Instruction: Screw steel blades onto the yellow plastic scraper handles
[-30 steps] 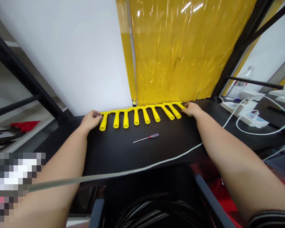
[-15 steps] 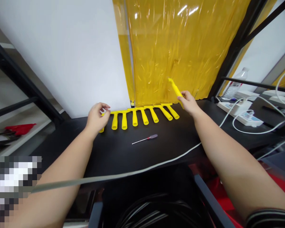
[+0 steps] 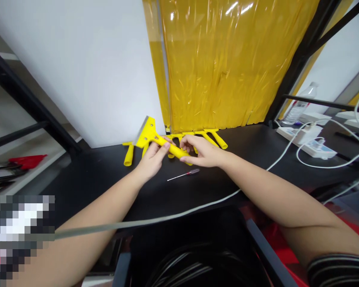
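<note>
A yellow scraper (image 3: 150, 131) with a wide metal-edged head is held up at a slant over the tabletop, its head to the upper left. My left hand (image 3: 151, 162) is closed round the handle just below the head. At the lower end of the handle, my right hand (image 3: 204, 151) has its thumb and curled fingers on it. Behind my hands, several more yellow scrapers (image 3: 128, 155) lie in a row along the wall, partly covered by the hands. A small screwdriver (image 3: 184, 174) with a dark handle lies on the table below.
The black table (image 3: 143, 199) meets a white panel (image 3: 107, 79) and a yellow film sheet (image 3: 215, 71) at the back. A white cable (image 3: 194, 208) crosses the front. Power strips (image 3: 314, 147) and a plastic bottle (image 3: 302, 103) stand to the right.
My right hand has brought the scraper from the right to the middle and turned it, head to the left. My left hand has moved right and taken hold of it.
</note>
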`<state>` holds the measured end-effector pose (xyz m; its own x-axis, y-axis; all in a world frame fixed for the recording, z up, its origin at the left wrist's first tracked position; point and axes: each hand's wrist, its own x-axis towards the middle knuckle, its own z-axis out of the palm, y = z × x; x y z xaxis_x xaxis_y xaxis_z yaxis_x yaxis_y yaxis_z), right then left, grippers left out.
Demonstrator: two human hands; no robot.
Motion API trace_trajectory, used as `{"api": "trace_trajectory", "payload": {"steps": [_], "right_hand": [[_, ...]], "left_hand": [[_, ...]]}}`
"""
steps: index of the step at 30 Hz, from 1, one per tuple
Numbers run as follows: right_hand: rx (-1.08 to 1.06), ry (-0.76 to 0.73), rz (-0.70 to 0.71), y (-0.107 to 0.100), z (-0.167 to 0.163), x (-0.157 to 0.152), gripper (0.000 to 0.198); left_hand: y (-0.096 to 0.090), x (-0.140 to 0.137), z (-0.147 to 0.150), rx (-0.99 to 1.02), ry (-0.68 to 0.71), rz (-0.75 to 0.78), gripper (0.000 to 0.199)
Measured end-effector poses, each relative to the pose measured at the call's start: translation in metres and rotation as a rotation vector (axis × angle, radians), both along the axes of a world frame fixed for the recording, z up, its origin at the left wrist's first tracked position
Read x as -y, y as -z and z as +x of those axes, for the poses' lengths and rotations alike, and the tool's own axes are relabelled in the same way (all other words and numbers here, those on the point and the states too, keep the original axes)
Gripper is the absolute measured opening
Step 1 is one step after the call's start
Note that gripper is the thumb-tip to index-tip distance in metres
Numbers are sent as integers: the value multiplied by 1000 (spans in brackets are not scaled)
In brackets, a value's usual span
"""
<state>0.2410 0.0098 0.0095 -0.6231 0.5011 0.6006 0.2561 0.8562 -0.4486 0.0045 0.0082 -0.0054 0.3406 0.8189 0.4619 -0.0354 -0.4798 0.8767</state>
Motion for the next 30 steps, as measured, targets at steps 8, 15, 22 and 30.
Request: {"api": "trace_trajectory", "payload": {"steps": [8, 15, 22, 30], "right_hand": [[559, -64, -282, 16, 17, -6, 20], [492, -119, -664, -7, 56, -8, 17], [-229, -11, -606, -15, 69, -12, 32], [-472, -57, -505, 11, 16, -7, 47]], "left_hand": [[-26, -4, -33, -143, 137, -359, 29], [-19, -9, -49, -590, 187, -369, 39], [-8, 1, -24, -849, 239, -94, 41], [4, 2, -9, -922, 191, 110, 38]]}}
